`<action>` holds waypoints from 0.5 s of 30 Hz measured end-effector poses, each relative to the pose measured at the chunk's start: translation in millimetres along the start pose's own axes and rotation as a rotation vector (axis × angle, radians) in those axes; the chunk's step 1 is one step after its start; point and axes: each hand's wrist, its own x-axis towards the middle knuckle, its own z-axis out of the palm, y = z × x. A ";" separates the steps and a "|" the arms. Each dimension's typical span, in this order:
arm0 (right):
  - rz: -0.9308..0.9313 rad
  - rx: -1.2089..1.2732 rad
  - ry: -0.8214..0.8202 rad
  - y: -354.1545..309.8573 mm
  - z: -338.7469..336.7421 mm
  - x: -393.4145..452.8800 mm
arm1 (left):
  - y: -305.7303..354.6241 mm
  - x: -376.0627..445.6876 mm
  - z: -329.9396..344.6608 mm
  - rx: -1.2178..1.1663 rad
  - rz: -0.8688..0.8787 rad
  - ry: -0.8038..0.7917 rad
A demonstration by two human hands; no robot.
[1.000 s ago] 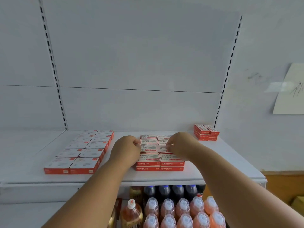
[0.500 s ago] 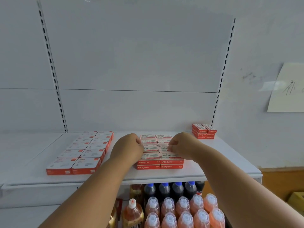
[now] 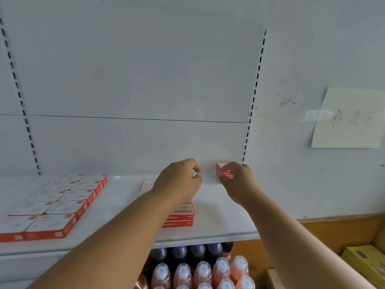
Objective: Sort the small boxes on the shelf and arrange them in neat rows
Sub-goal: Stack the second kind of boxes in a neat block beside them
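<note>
1. At back right of the white shelf [image 3: 220, 213], the right hand [image 3: 239, 180] reaches out, fingers pinching small red boxes [image 3: 224, 171].
2. Left hand [image 3: 179, 180] floats nearby, fingers curled, holding nothing.
3. Flat red-and-white boxes sit in rows: left group [image 3: 60, 203], mid stack [image 3: 181, 215].
4. Bottles w/ caps [image 3: 202, 270] stand below.

Small red boxes [image 3: 224, 171] stacked at shelf's [image 3: 218, 209] back-right.

A shop; slotted white shelving [image 3: 225, 224], boxed stock in rows [image 3: 52, 205], bottled drinks [image 3: 200, 270] below.
</note>
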 end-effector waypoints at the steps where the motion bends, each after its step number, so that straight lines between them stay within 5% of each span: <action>1: 0.028 0.013 0.008 8.6 -4.0 6.0 | 7.6 6.3 6.5 0.005 0.012 -0.020; 10: 0.050 -0.039 -0.127 66.8 -31.2 73.0 | 62.3 70.1 66.5 0.188 -0.137 -0.221; 15: 0.006 -0.204 -0.274 78.2 -26.3 92.6 | 69.7 101.5 95.1 0.158 -0.426 -0.247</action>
